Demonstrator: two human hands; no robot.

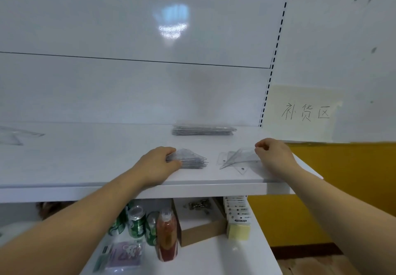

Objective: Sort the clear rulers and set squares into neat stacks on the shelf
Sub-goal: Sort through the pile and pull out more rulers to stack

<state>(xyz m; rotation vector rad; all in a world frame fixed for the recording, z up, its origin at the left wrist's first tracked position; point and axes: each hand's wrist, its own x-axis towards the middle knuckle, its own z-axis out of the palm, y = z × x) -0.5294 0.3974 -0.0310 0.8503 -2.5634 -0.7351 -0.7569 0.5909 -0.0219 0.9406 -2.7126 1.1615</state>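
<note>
— What is the left hand doing?

— It grips the left end of the square stack: fingers curled over the top, thumb against the front edge. The stack lies flat near the front of the shelf.

— And the right hand?

— Its fingers are curled, and thumb and forefinger pinch the right edge of the loose squares. The top piece tilts up toward the hand; the rest lie spread on the shelf, just right of the square stack and apart from it.

— Anything behind them?

— A ruler stack sits flat by the back panel, beyond both hands. Far left on the shelf lies a lone square, well apart from everything else.

— Beyond the shelf?

— A paper sign with handwriting hangs on the wall to the right. On the lower shelf stand green cans, a red bottle, a cardboard box and yellow pads.
</note>
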